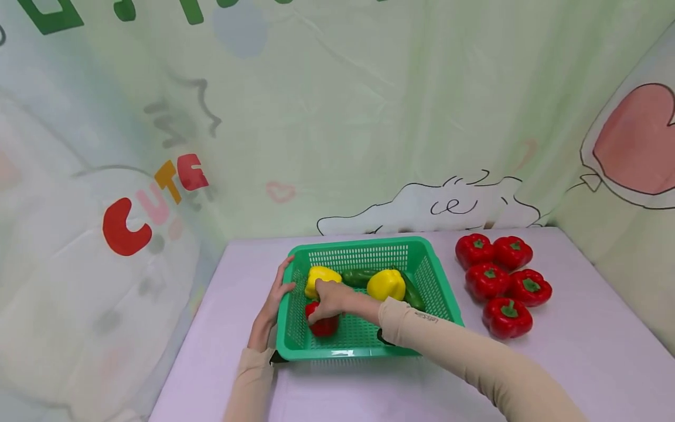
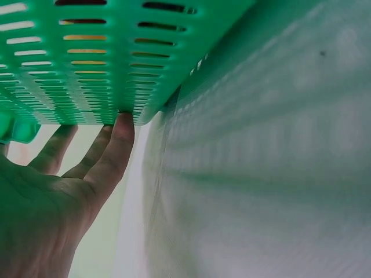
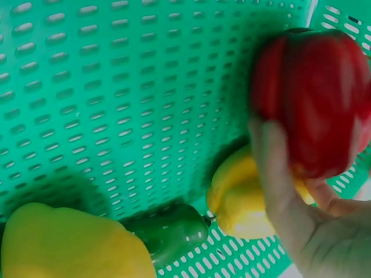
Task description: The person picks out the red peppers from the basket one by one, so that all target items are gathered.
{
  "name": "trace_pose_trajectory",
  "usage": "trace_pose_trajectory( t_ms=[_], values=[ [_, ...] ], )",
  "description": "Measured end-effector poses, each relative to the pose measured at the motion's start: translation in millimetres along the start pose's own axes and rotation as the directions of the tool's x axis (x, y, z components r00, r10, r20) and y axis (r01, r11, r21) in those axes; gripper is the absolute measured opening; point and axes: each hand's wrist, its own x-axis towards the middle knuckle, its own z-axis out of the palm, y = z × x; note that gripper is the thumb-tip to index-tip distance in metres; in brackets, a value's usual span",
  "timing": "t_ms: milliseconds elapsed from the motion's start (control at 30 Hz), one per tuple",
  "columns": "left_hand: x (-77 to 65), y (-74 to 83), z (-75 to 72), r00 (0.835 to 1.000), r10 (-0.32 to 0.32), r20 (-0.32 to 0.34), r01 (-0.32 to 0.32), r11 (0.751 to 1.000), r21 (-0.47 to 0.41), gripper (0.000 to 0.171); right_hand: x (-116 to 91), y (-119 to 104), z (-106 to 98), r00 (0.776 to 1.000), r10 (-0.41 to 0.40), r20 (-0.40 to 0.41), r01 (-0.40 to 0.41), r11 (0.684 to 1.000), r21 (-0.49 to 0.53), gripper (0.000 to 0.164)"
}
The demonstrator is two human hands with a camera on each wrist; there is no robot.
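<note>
My right hand (image 1: 336, 299) reaches into the green plastic basket (image 1: 364, 353) and grips a red bell pepper (image 3: 316, 104) near the left end. In the right wrist view its fingers lie along the pepper's side. A yellow bell pepper (image 1: 323, 275) lies just beyond that hand. Another yellow bell pepper (image 1: 387, 285) sits near the middle, close to dark green cucumber-like vegetables (image 1: 360, 276), partly hidden. My left hand (image 1: 274, 299) touches the basket's left side. Its fingers (image 2: 113, 153) look straight against the outer wall in the left wrist view.
Several red bell peppers (image 1: 487, 281) stand grouped on the table to the right of the basket. The pale lilac table (image 1: 211, 363) meets a printed curtain (image 1: 327, 129) at the back. More curtain hangs at both sides.
</note>
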Motion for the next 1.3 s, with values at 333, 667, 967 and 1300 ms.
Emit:
trace_pose_trajectory(
  t_ms=[333, 667, 967, 1300],
  values=[
    [2.1, 0.8, -1.5, 0.999, 0.034, 0.006, -0.034, 0.999, 0.033, 0.065, -20, 27, -56, 0.993, -0.114, -0.011, 0.114, 0.983, 0.147, 0.068],
    [2.6, 5.2, -1.2, 1.000, 0.023, -0.004, -0.023, 0.999, 0.022, 0.069, -80, 62, -115, 0.975, -0.104, -0.197, 0.114, 0.993, 0.039, 0.068],
    [-2.2, 3.1, 2.0, 1.000, 0.016, 0.009, -0.017, 1.000, 0.014, 0.068, -126, 115, -138, 0.940, -0.055, -0.335, 0.086, 0.993, 0.077, 0.072],
    [-0.5, 5.6, 2.3, 1.000, 0.001, -0.002, -0.001, 1.000, -0.004, 0.066, -190, 152, -162, 0.903, 0.026, -0.429, -0.010, 0.999, 0.041, 0.079]
  ],
)
